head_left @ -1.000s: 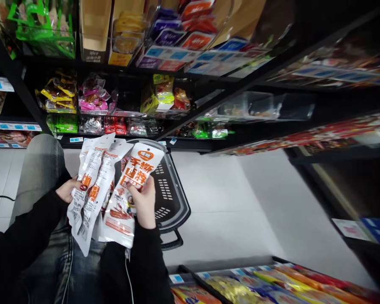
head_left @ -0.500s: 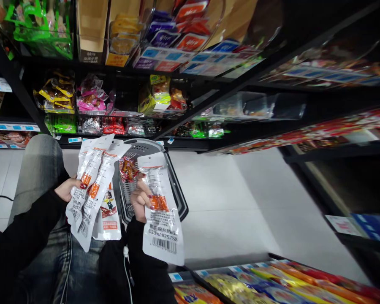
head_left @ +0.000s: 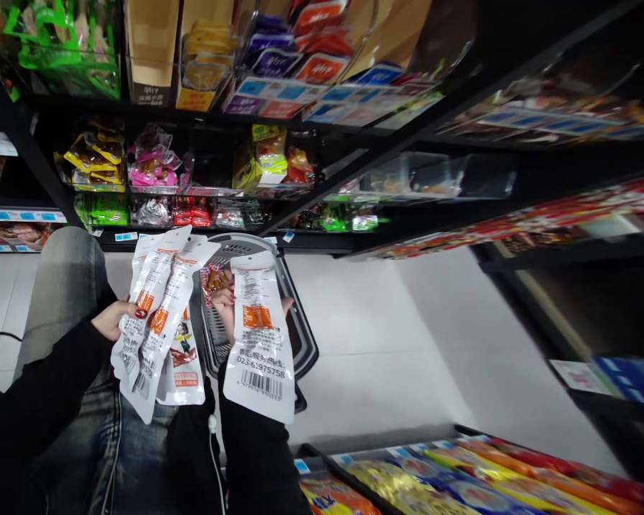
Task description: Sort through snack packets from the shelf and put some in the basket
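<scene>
My left hand (head_left: 116,318) is closed around a fan of three white snack pouches (head_left: 164,336). Two of them show printed backs with orange labels and barcodes; the third shows a cartoon figure and red print. To the right, my right hand (head_left: 225,306) holds another white snack pouch (head_left: 260,343), upright with its barcode end toward me. This pouch covers most of the hand, leaving fingers at its left edge and a fingertip at its right. Behind it on the floor is a grey shopping basket (head_left: 308,340), with small red-wrapped snacks (head_left: 213,280) inside.
Black shelves (head_left: 300,247) with bins of packaged snacks stand ahead and run along the right. A low display of colourful snack bags (head_left: 408,486) is at the lower right. My bent knee (head_left: 75,286) is beside the basket on the tiled floor (head_left: 354,307).
The pouch in my right hand has shifted a little left and straightened. Its fingers, which lay over the pouch's front, are now mostly behind it. My left hand has barely moved.
</scene>
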Motion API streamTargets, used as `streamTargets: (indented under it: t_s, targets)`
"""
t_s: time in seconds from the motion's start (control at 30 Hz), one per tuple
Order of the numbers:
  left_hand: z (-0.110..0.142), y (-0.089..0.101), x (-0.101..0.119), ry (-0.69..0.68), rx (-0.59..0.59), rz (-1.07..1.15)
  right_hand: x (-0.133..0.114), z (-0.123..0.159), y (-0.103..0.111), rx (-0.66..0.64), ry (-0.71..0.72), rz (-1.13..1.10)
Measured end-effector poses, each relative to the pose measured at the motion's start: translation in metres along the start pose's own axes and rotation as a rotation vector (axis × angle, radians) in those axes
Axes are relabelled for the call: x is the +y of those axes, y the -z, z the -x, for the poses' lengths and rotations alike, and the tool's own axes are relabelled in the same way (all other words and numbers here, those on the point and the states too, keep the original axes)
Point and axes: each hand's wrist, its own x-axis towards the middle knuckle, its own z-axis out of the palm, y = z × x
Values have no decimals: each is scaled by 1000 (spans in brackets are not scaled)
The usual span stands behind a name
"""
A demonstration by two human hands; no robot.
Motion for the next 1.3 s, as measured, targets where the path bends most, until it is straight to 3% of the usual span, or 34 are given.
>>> streamTargets:
  t_s: [0.37, 0.53, 0.67, 0.83, 1.03, 1.13, 1.3]
  targets:
    - [0, -2, -1, -8, 28, 33, -22, 22, 1, -27, -97, -21]
    - [3, -14, -1, -37, 129, -27, -41, 38, -13, 107, -217, 138]
    - [9, -34, -3, -93, 266, -127, -39, 50, -45, 133, 2, 316]
    - [13, -47, -8, -168, 374, -101, -15, 53, -74, 198, 210, 741]
    - [15, -41, -11, -226, 236, -114, 2, 56, -92, 222, 320, 985]
    - [15, -38, -7, -156, 227, -131, -3, 55, -88, 194, 293, 982]
    - [11, -26, -1, -44, 201, -53, 1, 33, -45, 180, 111, 624]
